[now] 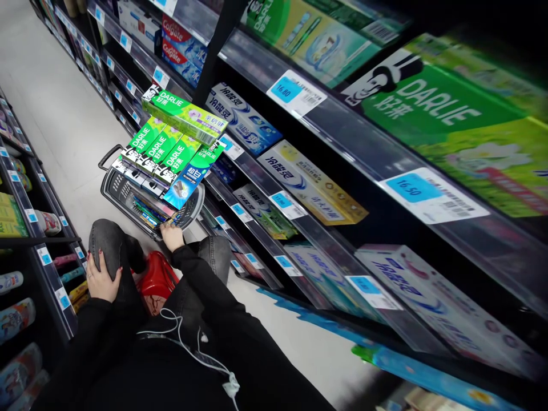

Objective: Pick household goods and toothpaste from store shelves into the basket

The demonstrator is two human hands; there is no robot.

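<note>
My left hand (103,278) rests on my left knee, fingers spread, holding nothing. At the near rim of a grey plastic shopping basket (124,200), my right hand (172,235) has its fingers curled over the edge. Several green Darlie toothpaste boxes (148,145) are stacked in the basket's far part, with one more Darlie box (184,114) lying across the top. A blue and green toothpaste box (192,176) leans at the right of the stack. Lower in the basket lie thin colourful packs (148,212), too small to make out.
Toothpaste shelves with price tags (297,93) rise close on the right, holding Darlie cartons (466,120) and a yellow toothpaste box (314,182). Bottles (17,319) stand on left shelves. A red stool (156,277) is between my legs; a white cable (180,331) hangs over my lap.
</note>
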